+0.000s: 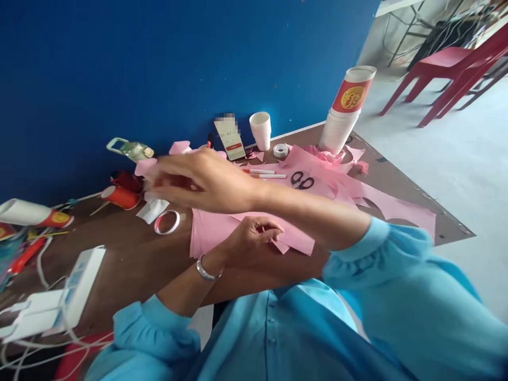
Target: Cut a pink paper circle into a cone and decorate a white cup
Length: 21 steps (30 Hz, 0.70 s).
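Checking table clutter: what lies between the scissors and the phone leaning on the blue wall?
In the head view, two red-and-white pens lie between the scissors and the phone, on the pink paper.

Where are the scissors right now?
In the head view the scissors lie on the pink paper toward the table's far right, just right of two red-capped pens and in front of the stack of cups.

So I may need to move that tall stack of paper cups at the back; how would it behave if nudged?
The stack of paper cups looks tall, narrow and already leaning, so it probably tips easily. Being paper, it is likely light and would slide or topple rather than resist.
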Each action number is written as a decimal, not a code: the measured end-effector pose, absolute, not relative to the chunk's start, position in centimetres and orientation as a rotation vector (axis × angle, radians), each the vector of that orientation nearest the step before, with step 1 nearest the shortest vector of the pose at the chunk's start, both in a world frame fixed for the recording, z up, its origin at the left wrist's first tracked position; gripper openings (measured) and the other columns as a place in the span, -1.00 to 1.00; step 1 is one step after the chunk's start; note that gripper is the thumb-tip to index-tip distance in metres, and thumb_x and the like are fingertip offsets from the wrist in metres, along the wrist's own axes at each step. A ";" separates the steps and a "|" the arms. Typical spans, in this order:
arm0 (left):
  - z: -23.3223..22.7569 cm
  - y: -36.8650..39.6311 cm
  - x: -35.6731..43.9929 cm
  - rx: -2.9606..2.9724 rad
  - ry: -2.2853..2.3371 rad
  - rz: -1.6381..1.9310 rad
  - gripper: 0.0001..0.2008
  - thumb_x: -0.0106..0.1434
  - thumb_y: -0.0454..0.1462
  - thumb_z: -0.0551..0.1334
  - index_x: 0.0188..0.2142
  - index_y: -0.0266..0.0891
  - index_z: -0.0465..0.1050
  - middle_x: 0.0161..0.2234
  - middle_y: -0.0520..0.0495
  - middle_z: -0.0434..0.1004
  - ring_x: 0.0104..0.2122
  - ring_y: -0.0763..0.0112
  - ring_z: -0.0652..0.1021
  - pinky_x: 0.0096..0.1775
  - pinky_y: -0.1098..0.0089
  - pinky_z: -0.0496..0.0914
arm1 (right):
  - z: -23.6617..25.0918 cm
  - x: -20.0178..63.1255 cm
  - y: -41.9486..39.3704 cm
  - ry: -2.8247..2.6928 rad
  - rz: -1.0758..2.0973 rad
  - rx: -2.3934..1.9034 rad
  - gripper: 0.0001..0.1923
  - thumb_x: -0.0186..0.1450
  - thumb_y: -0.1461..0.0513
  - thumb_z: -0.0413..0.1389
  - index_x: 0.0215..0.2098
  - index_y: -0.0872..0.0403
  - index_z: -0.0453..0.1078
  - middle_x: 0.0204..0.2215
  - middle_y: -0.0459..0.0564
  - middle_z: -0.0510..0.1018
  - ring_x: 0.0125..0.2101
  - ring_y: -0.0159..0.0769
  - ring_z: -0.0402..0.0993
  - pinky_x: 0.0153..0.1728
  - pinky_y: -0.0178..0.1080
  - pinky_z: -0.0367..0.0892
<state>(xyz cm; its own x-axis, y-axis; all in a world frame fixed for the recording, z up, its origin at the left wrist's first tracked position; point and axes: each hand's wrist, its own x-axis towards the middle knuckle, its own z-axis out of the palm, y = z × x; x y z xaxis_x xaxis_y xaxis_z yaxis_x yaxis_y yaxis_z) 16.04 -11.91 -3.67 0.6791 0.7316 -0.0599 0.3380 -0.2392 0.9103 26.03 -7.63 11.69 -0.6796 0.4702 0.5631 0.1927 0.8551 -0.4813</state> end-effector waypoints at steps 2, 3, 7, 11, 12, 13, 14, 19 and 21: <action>-3.8 -11.5 14.6 2.060 1.001 0.624 -0.88 0.38 -0.22 0.31 -0.18 -0.12 0.66 -0.20 -0.07 0.73 -0.25 0.29 0.67 -0.14 0.27 0.57 | 8.2 29.3 -7.1 -2.432 0.443 -0.682 -0.84 0.51 0.19 0.14 -0.11 0.07 0.56 -0.24 -0.04 0.69 -0.31 -0.33 0.58 -0.28 -0.26 0.42; -4.0 -11.3 13.7 2.171 1.058 0.706 -0.88 0.38 -0.26 0.30 -0.18 -0.11 0.65 -0.18 -0.07 0.73 -0.19 0.27 0.66 -0.06 0.24 0.56 | 6.4 31.1 -6.8 -2.493 0.387 -0.765 -0.84 0.50 0.23 0.13 -0.11 0.07 0.57 -0.21 0.00 0.70 -0.27 -0.28 0.60 -0.26 -0.23 0.44; -5.2 -10.6 10.2 2.442 1.100 0.760 -0.85 0.37 -0.31 0.27 -0.12 -0.11 0.60 -0.12 -0.10 0.68 -0.04 0.21 0.63 0.10 0.13 0.53 | 0.3 38.9 -6.5 -2.684 0.056 -1.167 -0.78 0.46 0.29 0.11 -0.04 0.05 0.61 -0.04 0.11 0.69 -0.15 -0.11 0.65 -0.27 -0.14 0.50; -6.3 -10.6 8.7 2.565 1.147 0.739 -0.81 0.40 -0.30 0.28 -0.02 -0.13 0.58 -0.02 -0.16 0.63 0.03 0.16 0.59 0.11 0.11 0.53 | -3.0 44.6 -7.6 -2.670 -0.150 -1.342 -0.67 0.52 0.25 -0.01 0.01 0.04 0.61 0.04 0.15 0.67 0.07 -0.03 0.60 -0.15 -0.10 0.56; -6.5 -10.6 8.6 2.592 1.146 0.725 -0.80 0.40 -0.31 0.28 -0.01 -0.14 0.58 -0.01 -0.16 0.63 0.03 0.16 0.59 0.10 0.11 0.53 | -3.6 45.5 -7.9 -2.618 -0.174 -1.370 -0.66 0.53 0.24 -0.02 0.08 0.00 0.58 0.12 0.13 0.64 0.10 -0.05 0.58 -0.11 -0.09 0.56; -6.6 -10.7 8.6 2.618 1.144 0.713 -0.79 0.40 -0.32 0.28 0.00 -0.15 0.57 0.00 -0.16 0.63 0.02 0.16 0.58 0.09 0.11 0.53 | -4.1 46.2 -8.1 -2.591 -0.185 -1.381 -0.64 0.53 0.23 -0.03 0.13 -0.04 0.56 0.16 0.09 0.62 0.12 -0.06 0.57 -0.07 -0.08 0.56; -6.8 -10.7 8.6 2.642 1.142 0.710 -0.79 0.40 -0.33 0.27 0.01 -0.15 0.57 0.00 -0.16 0.63 0.01 0.16 0.58 0.08 0.11 0.53 | -4.6 46.8 -8.2 -2.612 -0.186 -1.359 -0.63 0.52 0.24 -0.01 0.16 -0.05 0.54 0.17 0.08 0.61 0.14 -0.05 0.55 -0.01 -0.06 0.55; -7.1 -10.8 8.7 2.703 1.124 0.756 -0.81 0.44 -0.32 0.24 0.00 -0.18 0.58 -0.02 -0.16 0.65 -0.03 0.21 0.60 0.05 0.13 0.55 | -6.4 47.4 -7.8 -2.686 -0.275 -1.262 -0.57 0.44 0.39 0.01 0.16 0.02 0.54 0.10 0.08 0.65 0.11 -0.08 0.54 0.05 -0.11 0.45; -7.1 -10.8 8.7 2.727 1.138 0.737 -0.81 0.46 -0.31 0.23 -0.01 -0.17 0.60 -0.03 -0.16 0.67 -0.04 0.22 0.61 0.03 0.13 0.55 | -6.6 47.1 -7.1 -2.686 -0.379 -1.307 -0.64 0.45 0.39 0.01 0.05 0.08 0.58 -0.06 0.13 0.68 -0.01 -0.08 0.56 -0.07 -0.15 0.41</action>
